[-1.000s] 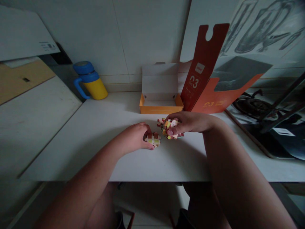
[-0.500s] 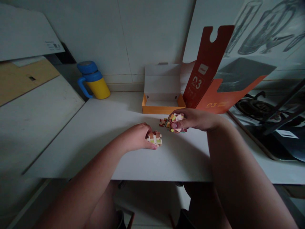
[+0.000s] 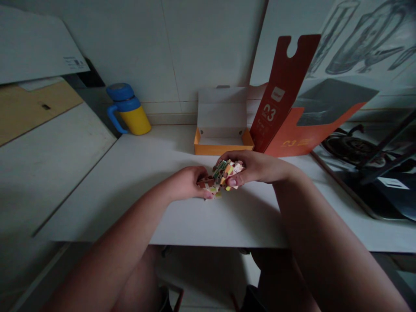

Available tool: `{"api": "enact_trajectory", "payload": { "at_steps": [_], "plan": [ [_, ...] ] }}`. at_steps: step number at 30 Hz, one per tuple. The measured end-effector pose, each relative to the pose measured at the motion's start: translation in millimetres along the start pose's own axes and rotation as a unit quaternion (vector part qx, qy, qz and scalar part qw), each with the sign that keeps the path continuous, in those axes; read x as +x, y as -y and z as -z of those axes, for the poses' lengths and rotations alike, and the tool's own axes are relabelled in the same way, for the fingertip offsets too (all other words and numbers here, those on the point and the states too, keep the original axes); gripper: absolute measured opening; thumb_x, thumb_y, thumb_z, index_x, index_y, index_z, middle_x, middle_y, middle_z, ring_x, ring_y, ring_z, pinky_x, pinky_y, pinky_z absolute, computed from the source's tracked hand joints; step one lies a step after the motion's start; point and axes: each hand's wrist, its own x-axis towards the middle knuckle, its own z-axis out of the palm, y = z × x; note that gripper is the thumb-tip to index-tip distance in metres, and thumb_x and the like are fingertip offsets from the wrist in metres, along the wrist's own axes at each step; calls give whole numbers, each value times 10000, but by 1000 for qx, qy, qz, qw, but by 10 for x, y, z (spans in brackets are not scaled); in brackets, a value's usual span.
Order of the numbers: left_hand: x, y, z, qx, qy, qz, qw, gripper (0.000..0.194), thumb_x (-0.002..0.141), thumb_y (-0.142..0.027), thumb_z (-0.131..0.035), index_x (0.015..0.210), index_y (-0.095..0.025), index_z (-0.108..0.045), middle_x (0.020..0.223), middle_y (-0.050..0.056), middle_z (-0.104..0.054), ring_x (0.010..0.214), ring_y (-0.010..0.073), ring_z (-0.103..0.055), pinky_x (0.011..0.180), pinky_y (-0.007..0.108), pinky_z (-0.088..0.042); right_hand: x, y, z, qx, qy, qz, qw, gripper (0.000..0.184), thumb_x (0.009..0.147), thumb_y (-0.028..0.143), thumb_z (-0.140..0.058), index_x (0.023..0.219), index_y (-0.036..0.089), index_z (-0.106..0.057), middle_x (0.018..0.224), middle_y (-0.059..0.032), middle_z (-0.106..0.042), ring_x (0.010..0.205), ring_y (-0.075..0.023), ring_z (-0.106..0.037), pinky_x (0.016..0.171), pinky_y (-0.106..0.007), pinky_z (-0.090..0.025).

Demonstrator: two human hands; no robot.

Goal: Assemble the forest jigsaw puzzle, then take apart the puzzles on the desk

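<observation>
Just above the white tabletop (image 3: 130, 169), my left hand (image 3: 186, 184) is closed around a small bunch of puzzle pieces (image 3: 209, 190) in brown, cream and pale green. My right hand (image 3: 250, 167) grips a bigger clump of puzzle pieces (image 3: 229, 171), coloured green, yellow, orange and pink. The two clumps meet between my hands, and where one ends and the other begins is hard to make out. Behind them stands an orange box (image 3: 224, 149) with a white inside, its lid raised.
A tall red-orange carton (image 3: 279, 117) stands at the back right, beside a black gas stove (image 3: 383, 173). At the back left is a yellow and blue mug (image 3: 134, 117). White panels (image 3: 48, 160) border the left side; a tiled wall (image 3: 136, 52) closes the back.
My right hand has moved left with its puzzle pieces, bringing them against those in my left hand. The loose pieces seen between the hands on the table are now hidden or gathered in.
</observation>
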Motion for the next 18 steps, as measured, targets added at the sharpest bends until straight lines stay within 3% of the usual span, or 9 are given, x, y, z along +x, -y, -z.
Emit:
{"api": "enact_trajectory", "payload": {
  "at_steps": [4,7,11,18],
  "plan": [
    [64,130,24,-62,1,5,998,393,687,-443,-858,901,-185,-653,822,-4,-687,725,170,-587,625,273,-393,11,-29,-1,27,-18,29,999,619,722,458,-930,1225,215,-661,1105,-62,-738,927,-214,-683,810,-335,-567],
    [119,242,42,-99,-44,24,994,449,667,-458,-864,950,-184,-649,823,-6,-683,697,159,-565,614,270,-391,56,-54,-36,24,-13,39,999,664,710,440,-940,1254,206,-640,1118,-66,-744,945,-217,-692,827,-337,-566],
    [150,275,63,-21,-107,3,994,318,675,-339,-823,895,-184,-654,790,-13,-674,692,159,-551,619,271,-377,187,-69,-202,-70,-27,46,996,731,679,469,-954,1293,223,-642,1138,-56,-757,987,-235,-705,882,-358,-552],
    [133,236,116,54,-120,-36,991,188,735,-165,-698,922,-175,-679,850,7,-716,751,170,-594,668,275,-407,326,-139,-369,-164,-100,81,978,769,641,504,-973,1297,251,-663,1246,-78,-721,1086,-270,-692,980,-401,-512]
  ]
}}
